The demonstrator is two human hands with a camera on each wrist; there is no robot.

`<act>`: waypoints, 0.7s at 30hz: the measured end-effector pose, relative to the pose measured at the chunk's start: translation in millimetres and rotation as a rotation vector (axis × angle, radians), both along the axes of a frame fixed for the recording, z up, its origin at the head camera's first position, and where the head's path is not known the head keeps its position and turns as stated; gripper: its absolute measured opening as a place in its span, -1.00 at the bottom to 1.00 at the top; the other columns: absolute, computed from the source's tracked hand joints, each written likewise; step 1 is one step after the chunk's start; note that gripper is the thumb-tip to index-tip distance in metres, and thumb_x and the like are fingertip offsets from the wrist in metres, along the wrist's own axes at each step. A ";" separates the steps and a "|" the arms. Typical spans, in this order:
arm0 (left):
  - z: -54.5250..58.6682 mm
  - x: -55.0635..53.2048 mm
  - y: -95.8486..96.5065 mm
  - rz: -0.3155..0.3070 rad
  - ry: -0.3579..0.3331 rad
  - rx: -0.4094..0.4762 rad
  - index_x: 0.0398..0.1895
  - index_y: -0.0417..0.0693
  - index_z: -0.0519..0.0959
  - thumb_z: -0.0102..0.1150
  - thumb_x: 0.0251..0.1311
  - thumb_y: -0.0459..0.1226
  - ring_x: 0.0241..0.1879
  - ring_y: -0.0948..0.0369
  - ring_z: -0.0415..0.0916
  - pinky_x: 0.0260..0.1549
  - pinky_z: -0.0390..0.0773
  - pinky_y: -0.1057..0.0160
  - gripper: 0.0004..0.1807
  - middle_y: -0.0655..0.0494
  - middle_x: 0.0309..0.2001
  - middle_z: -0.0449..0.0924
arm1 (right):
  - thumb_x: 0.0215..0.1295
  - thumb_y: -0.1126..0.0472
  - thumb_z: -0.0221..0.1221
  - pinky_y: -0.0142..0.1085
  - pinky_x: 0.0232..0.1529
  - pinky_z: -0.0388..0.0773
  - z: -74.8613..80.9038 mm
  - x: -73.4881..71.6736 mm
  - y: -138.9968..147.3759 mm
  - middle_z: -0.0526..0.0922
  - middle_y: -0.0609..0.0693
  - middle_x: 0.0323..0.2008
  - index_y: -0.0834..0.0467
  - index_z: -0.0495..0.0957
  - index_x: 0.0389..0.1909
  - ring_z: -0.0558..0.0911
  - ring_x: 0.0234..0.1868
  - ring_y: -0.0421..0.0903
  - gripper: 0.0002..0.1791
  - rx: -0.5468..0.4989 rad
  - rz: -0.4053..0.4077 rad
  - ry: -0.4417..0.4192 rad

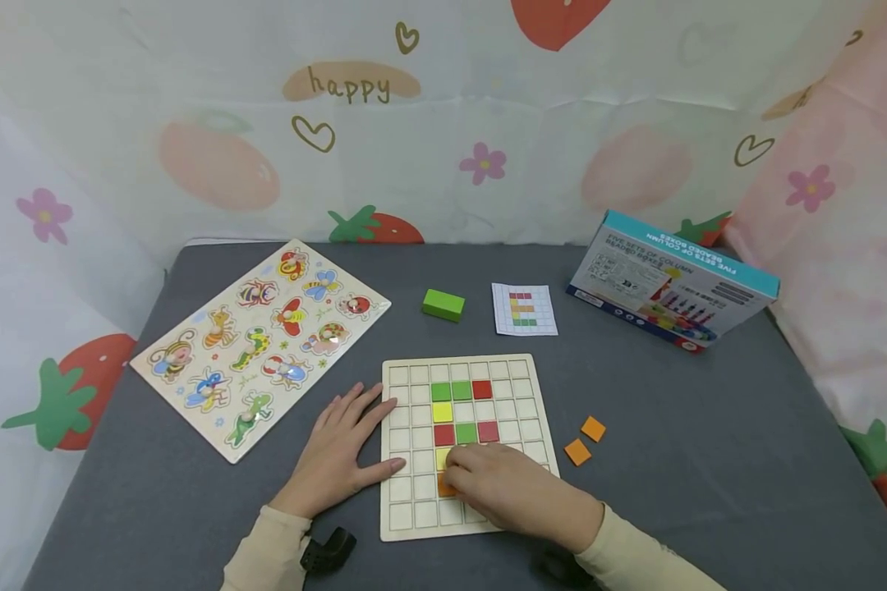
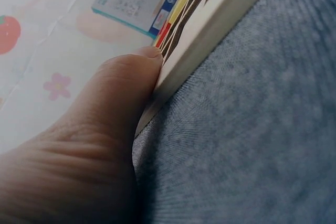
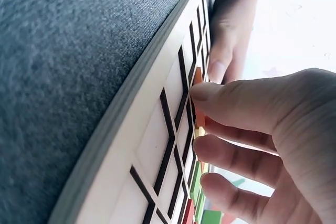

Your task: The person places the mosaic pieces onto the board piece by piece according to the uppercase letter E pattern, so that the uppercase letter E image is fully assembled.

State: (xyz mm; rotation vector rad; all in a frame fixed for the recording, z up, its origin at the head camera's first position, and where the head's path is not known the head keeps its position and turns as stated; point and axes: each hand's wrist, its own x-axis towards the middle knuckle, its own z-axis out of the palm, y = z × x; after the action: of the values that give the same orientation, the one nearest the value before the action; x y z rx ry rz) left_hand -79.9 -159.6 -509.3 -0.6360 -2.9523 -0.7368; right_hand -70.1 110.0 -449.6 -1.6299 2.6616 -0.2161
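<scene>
A pale wooden grid board (image 1: 410, 515) lies on the table with green, red, yellow and orange square tiles in some of its cells. My left hand (image 1: 337, 453) rests at the board's left edge, fingers spread, with fingertips and thumb touching the rim. My right hand (image 1: 510, 492) is over the lower middle of the board, fingers bent down. In the right wrist view its thumb and index finger pinch an orange tile (image 3: 200, 116) at the grid surface. The fingers partly cover an orange tile (image 1: 446, 486) and a yellow tile (image 1: 441, 458) in the head view.
Two loose orange tiles (image 1: 578, 451) lie right of the board. Behind it are a green block (image 1: 443, 305) and a printed pattern card (image 1: 525, 310). An insect puzzle board (image 1: 266, 345) lies at left; a blue-topped box (image 1: 673, 283) stands at back right.
</scene>
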 end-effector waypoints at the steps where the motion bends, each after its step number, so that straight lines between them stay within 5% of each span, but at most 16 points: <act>1: 0.0 0.0 0.1 0.001 0.000 0.002 0.44 0.22 0.24 0.11 0.07 0.34 0.49 0.02 -0.11 0.43 -0.08 -0.12 -0.12 0.10 0.48 0.08 | 0.31 0.15 0.21 -0.43 -0.17 0.59 0.0 0.0 -0.3 0.54 -0.14 -0.20 0.03 0.58 -0.14 0.53 -0.26 -0.24 -0.86 0.003 -0.002 0.002; 21: 2.1 0.5 1.1 0.010 -0.021 -0.001 0.44 0.22 0.24 0.12 0.06 0.34 0.50 0.03 -0.13 0.43 -0.10 -0.13 -0.11 0.10 0.48 0.07 | 0.28 0.12 0.25 -0.42 -0.11 0.59 -0.9 -0.6 -1.3 0.55 -0.14 -0.16 0.02 0.60 -0.09 0.54 -0.21 -0.24 -0.79 0.021 -0.024 -0.021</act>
State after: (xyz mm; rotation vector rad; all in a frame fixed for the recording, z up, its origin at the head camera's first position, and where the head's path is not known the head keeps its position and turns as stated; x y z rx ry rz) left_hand -79.4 -158.5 -507.3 -0.6164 -2.9727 -0.7466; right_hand -70.7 108.6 -450.5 -1.5814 2.6600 -0.2039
